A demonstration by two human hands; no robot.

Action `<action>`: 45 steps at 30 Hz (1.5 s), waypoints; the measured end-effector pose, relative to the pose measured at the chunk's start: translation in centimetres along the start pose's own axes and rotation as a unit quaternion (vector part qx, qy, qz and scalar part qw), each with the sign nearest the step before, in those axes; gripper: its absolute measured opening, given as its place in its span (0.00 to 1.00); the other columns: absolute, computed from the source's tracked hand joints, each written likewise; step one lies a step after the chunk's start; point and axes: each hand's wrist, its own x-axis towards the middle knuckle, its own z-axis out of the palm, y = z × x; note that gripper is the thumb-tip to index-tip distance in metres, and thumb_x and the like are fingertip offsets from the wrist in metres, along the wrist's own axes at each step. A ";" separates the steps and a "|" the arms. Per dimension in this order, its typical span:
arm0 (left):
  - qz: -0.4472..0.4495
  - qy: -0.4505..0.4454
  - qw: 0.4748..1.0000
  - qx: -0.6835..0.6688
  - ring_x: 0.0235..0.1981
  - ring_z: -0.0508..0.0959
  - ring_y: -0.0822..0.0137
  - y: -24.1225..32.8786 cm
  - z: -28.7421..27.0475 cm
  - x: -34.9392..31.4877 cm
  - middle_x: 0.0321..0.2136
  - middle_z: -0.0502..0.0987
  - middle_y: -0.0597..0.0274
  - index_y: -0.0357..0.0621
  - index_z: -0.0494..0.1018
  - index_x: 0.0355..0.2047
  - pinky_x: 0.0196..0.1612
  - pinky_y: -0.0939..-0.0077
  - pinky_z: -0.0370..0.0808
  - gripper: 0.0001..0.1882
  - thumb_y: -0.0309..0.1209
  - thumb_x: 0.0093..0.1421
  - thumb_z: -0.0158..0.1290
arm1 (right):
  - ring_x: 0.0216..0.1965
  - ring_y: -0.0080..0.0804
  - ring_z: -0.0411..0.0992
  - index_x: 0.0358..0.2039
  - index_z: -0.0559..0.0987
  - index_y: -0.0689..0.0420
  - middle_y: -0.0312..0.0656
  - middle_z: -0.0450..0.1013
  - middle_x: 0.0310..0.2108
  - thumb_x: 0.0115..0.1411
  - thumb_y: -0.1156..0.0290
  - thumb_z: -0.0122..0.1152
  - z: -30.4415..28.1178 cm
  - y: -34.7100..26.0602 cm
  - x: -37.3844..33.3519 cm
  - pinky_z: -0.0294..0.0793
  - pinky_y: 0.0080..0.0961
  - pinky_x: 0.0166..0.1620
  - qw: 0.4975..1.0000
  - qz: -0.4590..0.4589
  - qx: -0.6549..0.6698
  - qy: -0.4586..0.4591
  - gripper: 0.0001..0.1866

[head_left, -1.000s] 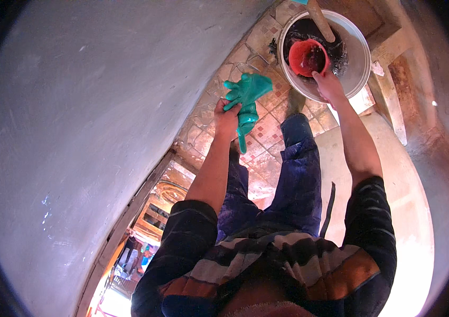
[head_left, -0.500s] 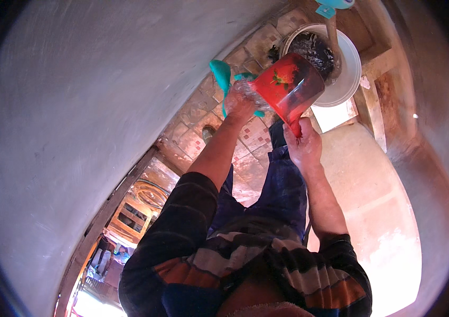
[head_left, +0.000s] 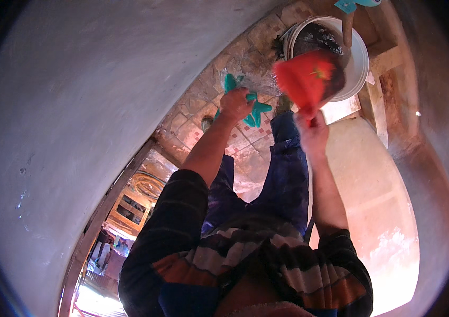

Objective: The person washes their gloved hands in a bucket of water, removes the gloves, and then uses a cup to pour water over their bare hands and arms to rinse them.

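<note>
The right hand (head_left: 313, 132) was clamped on 1 red scoop (head_left: 305, 79), lifted just clear of the white bucket (head_left: 359, 58) beyond it. The left hand (head_left: 235, 104) was closed on 1 teal glove (head_left: 253, 108), near the grey wall. Seemingly mid-scoop; the next move called for carrying it level. 1 bucket, 1 scoop, 1 glove.

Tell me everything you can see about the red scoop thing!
The red scoop looks like a plastic container, bright red and blurred. It is tilted, its wide mouth up toward the white bucket, which it partly overlaps, and its narrow end down. The right hand grips that lower end from below. What is inside cannot be made out.
</note>
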 end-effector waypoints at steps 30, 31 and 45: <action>0.015 0.100 0.984 -0.145 0.40 0.74 0.45 -3.1 3.7 -0.3 0.36 0.75 0.47 0.41 0.72 0.39 0.43 0.58 0.72 0.17 0.25 0.45 0.54 | 0.29 0.50 0.74 0.35 0.72 0.55 0.51 0.73 0.25 0.53 0.67 0.60 -0.9 -4.3 -2.3 0.72 0.39 0.32 0.962 0.013 -0.252 -0.107 0.10; 0.041 0.127 0.979 -0.153 0.41 0.74 0.45 -2.8 4.3 -0.1 0.37 0.74 0.47 0.42 0.72 0.40 0.44 0.59 0.72 0.18 0.23 0.46 0.53 | 0.28 0.51 0.73 0.35 0.72 0.55 0.51 0.72 0.24 0.52 0.68 0.60 0.0 -4.9 -2.9 0.72 0.40 0.32 0.967 -0.029 -0.235 -0.089 0.11; -0.041 0.190 0.957 -0.214 0.31 0.79 0.56 -5.2 5.4 0.9 0.29 0.79 0.57 0.46 0.72 0.32 0.31 0.64 0.74 0.14 0.40 0.51 0.58 | 0.26 0.35 0.71 0.33 0.75 0.57 0.42 0.71 0.24 0.49 0.73 0.65 2.7 -1.7 -5.0 0.71 0.29 0.32 0.990 0.011 -0.093 -0.105 0.10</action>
